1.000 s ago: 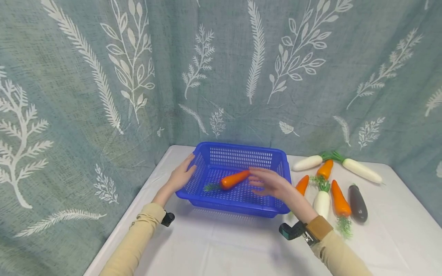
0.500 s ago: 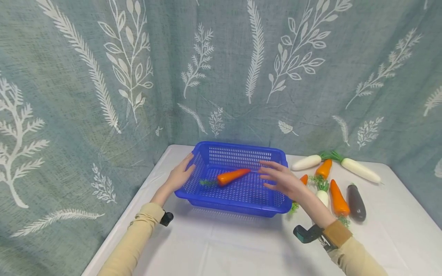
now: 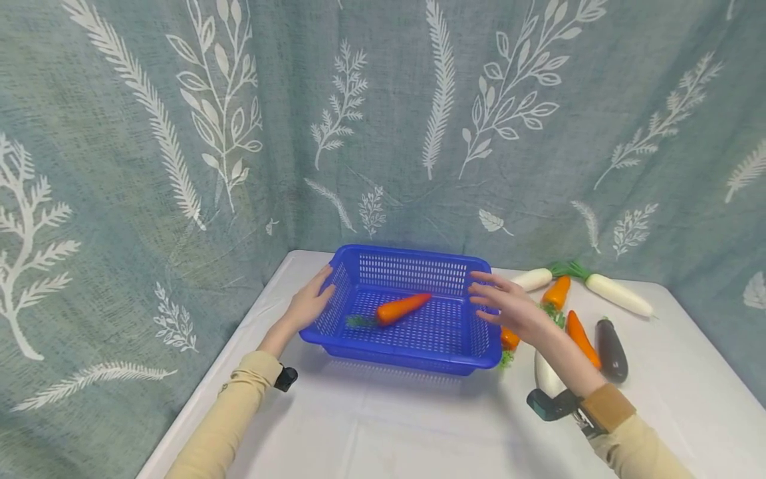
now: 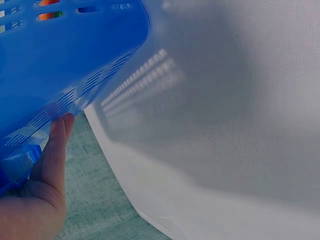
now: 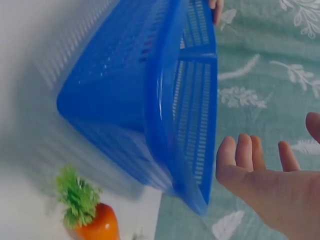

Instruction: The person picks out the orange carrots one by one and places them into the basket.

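Observation:
A blue plastic basket (image 3: 395,356) with slotted walls stands on the white table. Inside it lies an orange carrot (image 3: 399,309) with a feathery green top. My left hand (image 3: 309,303) rests at the basket's left rim, its fingers straight along the side in the left wrist view. My right hand (image 3: 511,306) hovers by the opposite rim, fingers spread and nothing in it. The right wrist view shows that hand's fingers (image 5: 243,152) apart from the basket's end wall. Beyond this rim, another carrot (image 5: 102,223) with a green tuft lies on the table, partly hidden by the basket in the head view.
Right of the basket lie white radishes (image 3: 619,295), more carrots (image 3: 582,339) and a dark eggplant (image 3: 612,350). My right forearm covers part of this group. A patterned green curtain (image 3: 383,133) hangs behind the white table (image 3: 383,426).
My right hand has moved from over the basket's inside to its right rim, leaving the carrot lying in the basket. My left hand stays at the left rim.

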